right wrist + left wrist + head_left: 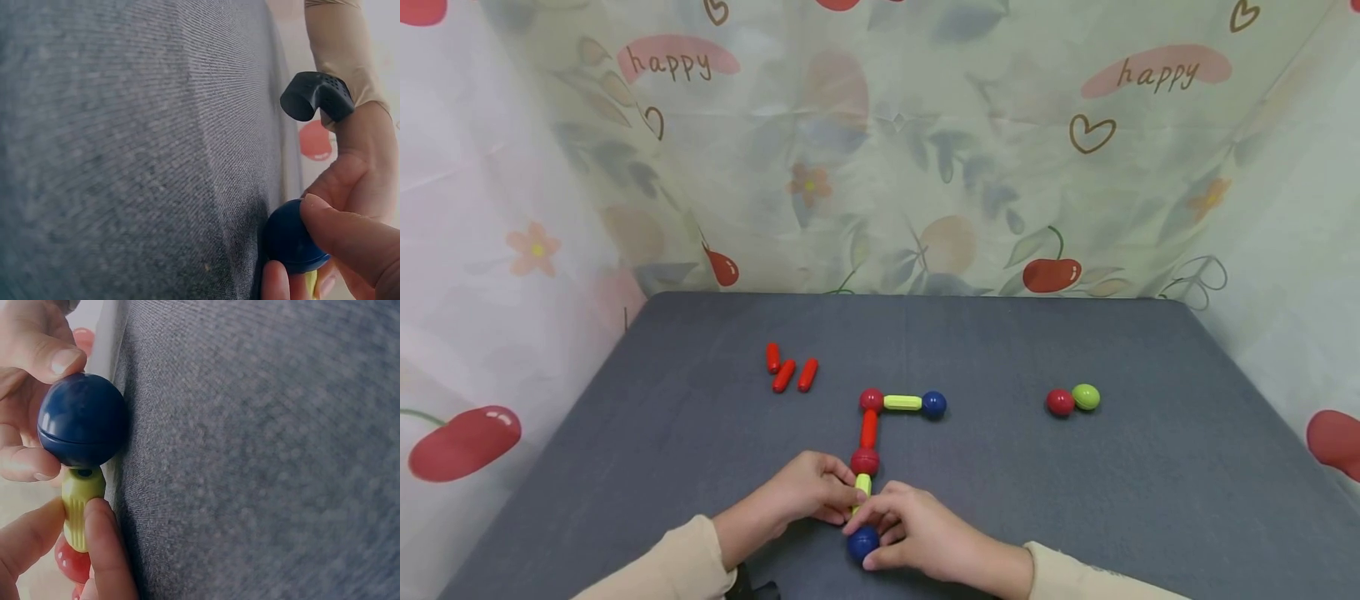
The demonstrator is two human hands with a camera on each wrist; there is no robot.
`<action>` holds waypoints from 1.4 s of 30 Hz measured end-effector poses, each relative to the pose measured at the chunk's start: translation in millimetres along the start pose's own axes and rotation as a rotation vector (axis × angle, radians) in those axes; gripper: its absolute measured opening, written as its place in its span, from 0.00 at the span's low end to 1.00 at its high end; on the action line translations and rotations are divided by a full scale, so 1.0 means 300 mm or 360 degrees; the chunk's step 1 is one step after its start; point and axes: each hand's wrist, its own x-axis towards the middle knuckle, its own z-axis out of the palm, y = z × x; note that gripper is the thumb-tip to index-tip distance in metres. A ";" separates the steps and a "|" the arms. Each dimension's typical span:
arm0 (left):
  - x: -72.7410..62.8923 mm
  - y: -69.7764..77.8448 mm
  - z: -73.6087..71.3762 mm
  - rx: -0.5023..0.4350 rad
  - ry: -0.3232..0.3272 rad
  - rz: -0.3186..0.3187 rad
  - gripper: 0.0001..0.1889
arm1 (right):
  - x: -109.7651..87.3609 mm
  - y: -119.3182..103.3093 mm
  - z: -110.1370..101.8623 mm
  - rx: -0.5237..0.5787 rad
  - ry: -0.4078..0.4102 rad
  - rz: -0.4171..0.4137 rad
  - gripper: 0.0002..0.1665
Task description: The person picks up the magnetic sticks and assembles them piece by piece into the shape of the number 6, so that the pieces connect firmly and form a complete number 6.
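My left hand (812,490) pinches a ribbed yellow-green rod (76,509) between thumb and fingers. Its far end meets a red ball (865,461). At the rod's near end sits a dark blue ball (83,420), which my right hand (925,529) grips with thumb and fingertips. In the left wrist view the blue ball stands right at the rod's end, with a dark bit showing between them. From the red ball a red rod (868,429) leads to another red ball (872,400), then a yellow-green rod (902,403) runs right to a second blue ball (934,405).
Three loose red rods (784,376) lie at the back left of the dark grey table (1000,350). Toward the right sit a loose red ball (1060,402) and a green ball (1086,397), side by side. A patterned curtain (895,167) hangs behind the table.
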 end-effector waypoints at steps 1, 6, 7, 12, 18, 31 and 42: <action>0.001 0.000 0.000 -0.0008 -0.0004 -0.0004 0.11 | 0.001 -0.001 0.001 -0.0007 0.0002 0.0000 0.15; 0.008 0.003 0.002 -0.0016 -0.0005 -0.0063 0.10 | 0.008 -0.005 0.005 -0.0005 0.0007 0.0006 0.16; 0.010 0.003 0.001 -0.0015 -0.0003 -0.0076 0.10 | 0.009 -0.005 0.005 -0.0003 0.0008 0.0005 0.16; 0.012 0.006 0.000 -0.0008 -0.0003 -0.0113 0.10 | 0.012 -0.001 0.005 0.0006 0.0002 0.0015 0.16; 0.009 0.004 -0.001 -0.0004 -0.0009 -0.0093 0.10 | 0.013 0.003 0.001 0.0007 -0.0016 0.0024 0.15; 0.008 0.000 -0.006 -0.0027 -0.0045 -0.0049 0.10 | 0.011 0.003 0.000 0.0105 0.0009 0.0011 0.15; 0.012 -0.003 -0.005 -0.0042 -0.0049 -0.0048 0.10 | 0.022 0.011 -0.002 0.0129 0.0009 0.0043 0.16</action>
